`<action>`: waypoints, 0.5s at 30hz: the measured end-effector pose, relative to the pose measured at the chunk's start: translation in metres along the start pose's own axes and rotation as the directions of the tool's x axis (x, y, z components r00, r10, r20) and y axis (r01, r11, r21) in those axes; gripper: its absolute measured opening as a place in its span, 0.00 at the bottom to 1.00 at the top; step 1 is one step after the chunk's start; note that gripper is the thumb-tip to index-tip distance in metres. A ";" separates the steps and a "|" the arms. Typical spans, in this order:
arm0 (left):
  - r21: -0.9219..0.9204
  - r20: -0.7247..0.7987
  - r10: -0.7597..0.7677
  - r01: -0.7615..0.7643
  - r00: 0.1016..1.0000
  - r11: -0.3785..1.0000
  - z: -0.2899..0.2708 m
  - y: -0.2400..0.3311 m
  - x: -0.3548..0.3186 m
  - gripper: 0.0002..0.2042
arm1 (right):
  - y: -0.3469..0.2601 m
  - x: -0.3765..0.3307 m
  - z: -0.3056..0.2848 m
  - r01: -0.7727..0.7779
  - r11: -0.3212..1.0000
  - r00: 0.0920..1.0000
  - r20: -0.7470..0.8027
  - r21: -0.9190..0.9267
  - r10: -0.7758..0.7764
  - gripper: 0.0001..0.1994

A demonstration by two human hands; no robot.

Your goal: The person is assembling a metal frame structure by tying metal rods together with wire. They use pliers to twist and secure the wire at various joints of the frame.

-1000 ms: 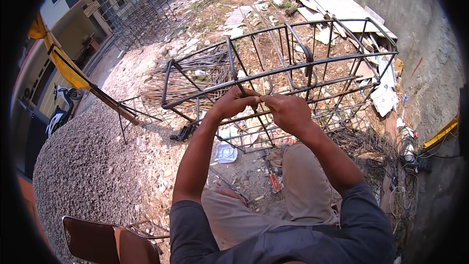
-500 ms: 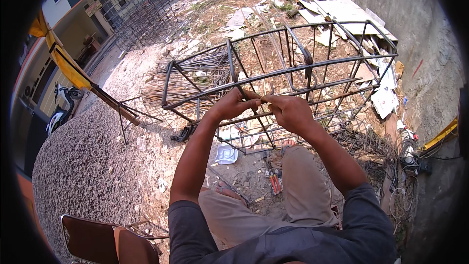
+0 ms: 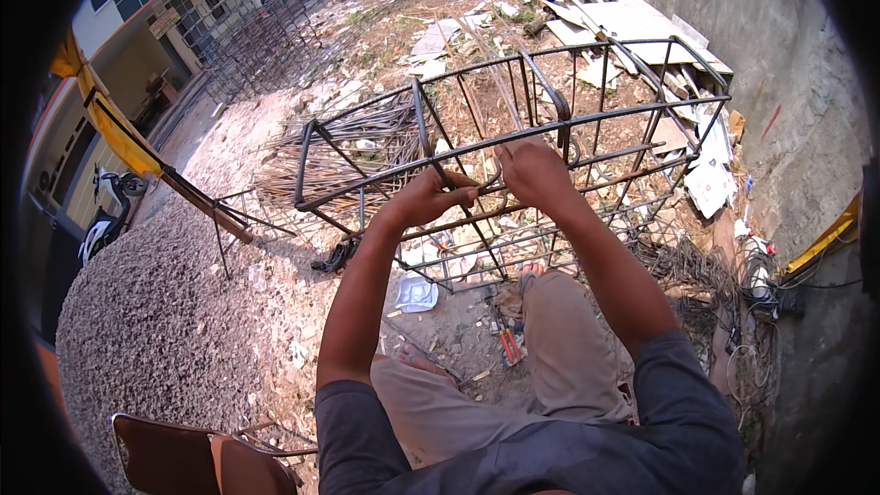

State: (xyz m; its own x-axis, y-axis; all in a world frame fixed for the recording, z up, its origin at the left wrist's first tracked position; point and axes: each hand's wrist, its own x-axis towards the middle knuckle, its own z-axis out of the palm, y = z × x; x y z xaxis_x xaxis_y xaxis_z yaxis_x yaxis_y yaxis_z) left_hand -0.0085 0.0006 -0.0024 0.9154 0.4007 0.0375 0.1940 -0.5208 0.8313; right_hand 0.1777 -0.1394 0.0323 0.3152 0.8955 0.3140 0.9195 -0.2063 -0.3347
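A long cage of dark reinforcing bars [image 3: 367, 185] lies raised in front of me, its long rods joined by bent stirrups. At the near side of its upper long bar, my left hand [image 3: 429, 199] is closed around a stirrup, thumb stretched to the right. Slightly higher and to the right, my right hand [image 3: 534, 172] is closed just under the same bar, its fingertips pressed together. What those fingertips pinch is too small to tell. A short curved rod shows in the gap between the hands. Red-handled pincers [image 3: 510, 345] lie on the ground between my feet.
A heap of loose rods [image 3: 312, 174] lies behind the cage, with a gravel pile [image 3: 156, 330] to the left. Near left stands a brown chair [image 3: 174, 458]. A white crumpled tray [image 3: 417, 294] rests below the cage. Scrap boards [image 3: 632, 27] lean toward the concrete wall [image 3: 788, 82].
My hands, which met at the bar, have moved apart. The right hand has risen and turned up against the upper bar; the left stays near the stirrup. The view has shifted slightly.
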 end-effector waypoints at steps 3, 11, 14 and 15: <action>-0.013 0.023 0.046 -0.045 0.999 0.999 -0.002 -0.004 0.000 0.15 | -0.010 0.054 0.004 -0.145 0.986 0.945 0.284 -0.079 0.162 0.15; -0.046 0.075 0.073 -0.070 0.994 0.996 0.003 0.007 0.011 0.12 | 0.017 0.111 0.078 -0.350 0.931 0.826 0.437 -0.100 0.357 0.20; 0.015 0.049 0.089 -0.090 0.995 0.996 0.002 0.005 0.006 0.14 | 0.022 0.113 0.086 -0.398 0.917 0.838 0.409 0.004 0.362 0.18; 0.040 0.033 0.033 -0.034 0.999 0.999 -0.002 -0.002 -0.003 0.15 | -0.001 0.105 0.077 -0.435 0.900 0.835 0.382 0.018 0.396 0.17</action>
State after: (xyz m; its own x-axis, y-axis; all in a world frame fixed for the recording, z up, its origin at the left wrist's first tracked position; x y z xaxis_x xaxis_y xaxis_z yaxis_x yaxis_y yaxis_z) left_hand -0.0125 0.0014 -0.0029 0.9326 0.3580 0.0462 0.1767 -0.5643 0.8065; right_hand 0.1919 -0.0154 -0.0027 0.5372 0.8170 -0.2096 0.6868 -0.5679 -0.4536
